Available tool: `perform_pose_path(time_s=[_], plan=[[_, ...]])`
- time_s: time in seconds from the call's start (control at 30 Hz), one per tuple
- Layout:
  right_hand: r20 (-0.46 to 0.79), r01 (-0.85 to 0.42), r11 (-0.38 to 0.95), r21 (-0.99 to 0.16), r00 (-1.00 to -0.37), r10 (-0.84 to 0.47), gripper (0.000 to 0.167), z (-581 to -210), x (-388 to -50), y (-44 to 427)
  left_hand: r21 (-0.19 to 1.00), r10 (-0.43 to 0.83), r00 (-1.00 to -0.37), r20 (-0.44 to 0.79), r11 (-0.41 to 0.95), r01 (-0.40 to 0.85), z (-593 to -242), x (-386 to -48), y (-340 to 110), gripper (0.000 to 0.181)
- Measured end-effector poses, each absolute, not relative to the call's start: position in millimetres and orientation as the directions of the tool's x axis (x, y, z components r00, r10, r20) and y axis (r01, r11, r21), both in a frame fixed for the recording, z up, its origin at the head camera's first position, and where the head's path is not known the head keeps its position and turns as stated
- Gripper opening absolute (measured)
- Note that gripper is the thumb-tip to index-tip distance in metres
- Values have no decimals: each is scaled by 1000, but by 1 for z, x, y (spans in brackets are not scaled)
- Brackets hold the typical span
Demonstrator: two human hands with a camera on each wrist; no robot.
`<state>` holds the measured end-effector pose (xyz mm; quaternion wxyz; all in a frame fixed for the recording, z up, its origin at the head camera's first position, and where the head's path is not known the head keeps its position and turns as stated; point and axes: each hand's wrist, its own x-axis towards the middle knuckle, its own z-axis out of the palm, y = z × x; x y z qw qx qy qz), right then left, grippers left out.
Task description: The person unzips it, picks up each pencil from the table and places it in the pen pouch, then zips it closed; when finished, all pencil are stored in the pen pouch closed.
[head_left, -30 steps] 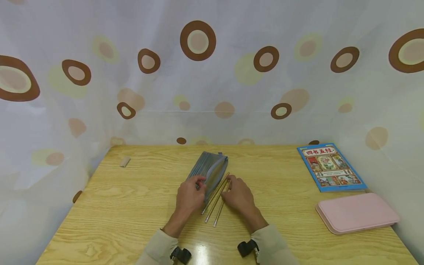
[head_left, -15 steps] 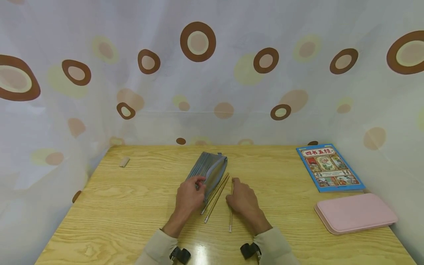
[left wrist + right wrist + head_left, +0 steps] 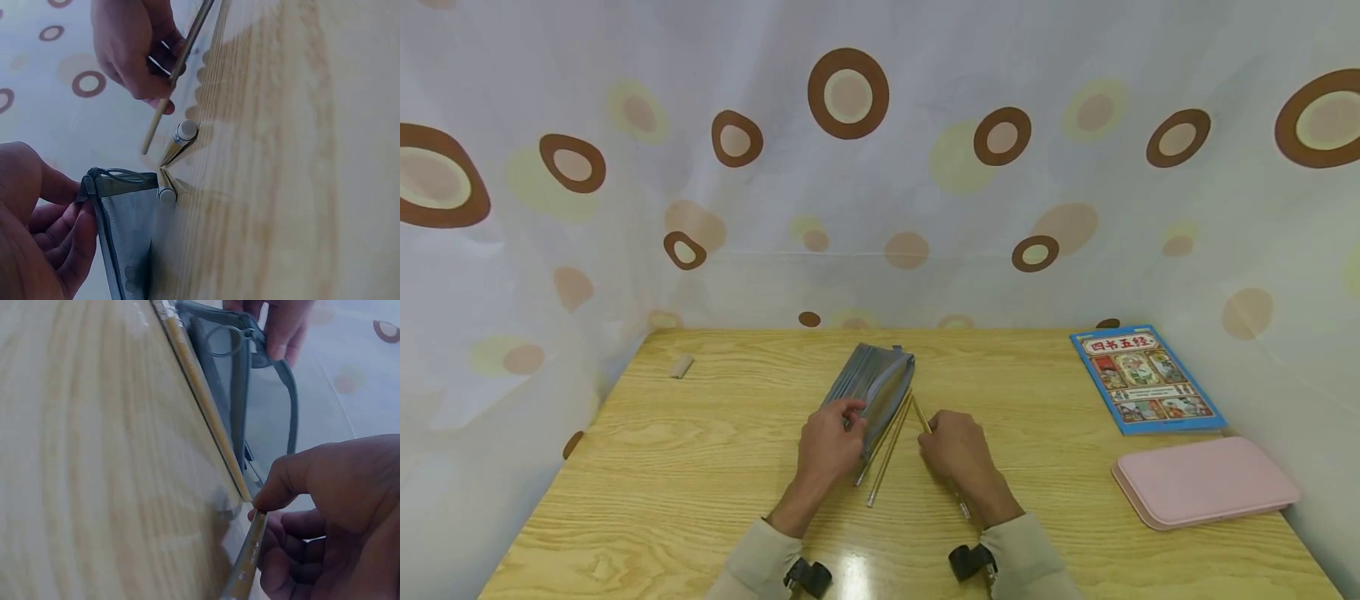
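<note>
A grey-blue mesh pencil pouch (image 3: 854,373) lies on the table, its zipped mouth spread apart on the right side. My left hand (image 3: 832,442) pinches the pouch's rim near the zip end, as the left wrist view shows up close. Between thumb and fingers, my right hand (image 3: 961,452) holds a gold-coloured pencil (image 3: 249,550), tilted, its tip end pointing toward the pouch. Two more pencils rest on the table beside the pouch mouth; the nearer pencil (image 3: 884,468) has its capped end toward me. The other pencil (image 3: 862,476) lies close against the pouch, partly hidden.
A blue-edged picture book (image 3: 1150,379) lies at the far right, with a pink case (image 3: 1210,482) in front of it. At the far left of the wooden table (image 3: 700,483) sits a small beige eraser-like block (image 3: 682,367). A patterned curtain (image 3: 925,192) hangs behind.
My right hand has drawn one pencil rightward, away from the other two, and turned it so its capped end swings right. My left hand stays at the pouch.
</note>
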<state>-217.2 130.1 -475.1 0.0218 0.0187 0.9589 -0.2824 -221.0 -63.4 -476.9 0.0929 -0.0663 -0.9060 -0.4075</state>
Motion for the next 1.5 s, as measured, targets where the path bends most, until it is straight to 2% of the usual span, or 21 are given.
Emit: perform_pose_path(time_s=[0.07,0.13,0.33,0.67,0.9,1.1,1.33,1.5], plan=[[-39,42,829,-558,-999,24,15,-473,-218,133,728,44,-974,224,657,197,-477,-221,-63,20],[-21,33,819,-572,-999,26,27,-473,-219,136,729,43,-974,223,656,196,-477,-222,-63,20],[-30,37,749,-662,-999,24,37,-470,-224,142,723,34,-975,219,665,186,-477,-221,-63,20],[-131,91,482,-872,-990,-50,57,-479,-239,144,727,34,-974,224,660,190,-475,-221,-62,20],[-158,117,426,-897,-985,-64,65,-486,-248,144,724,21,-974,225,666,182,-475,-221,-62,20],[-180,156,280,-947,-982,-63,71,-488,-256,141,729,18,-979,202,665,162,-475,-221,-61,21],[-200,193,156,-969,-979,-30,68,-493,-271,134,721,19,-976,218,671,175,-476,-221,-61,20],[-205,203,143,-969,-979,5,67,-493,-281,124,720,21,-978,208,674,167,-476,-221,-60,21]])
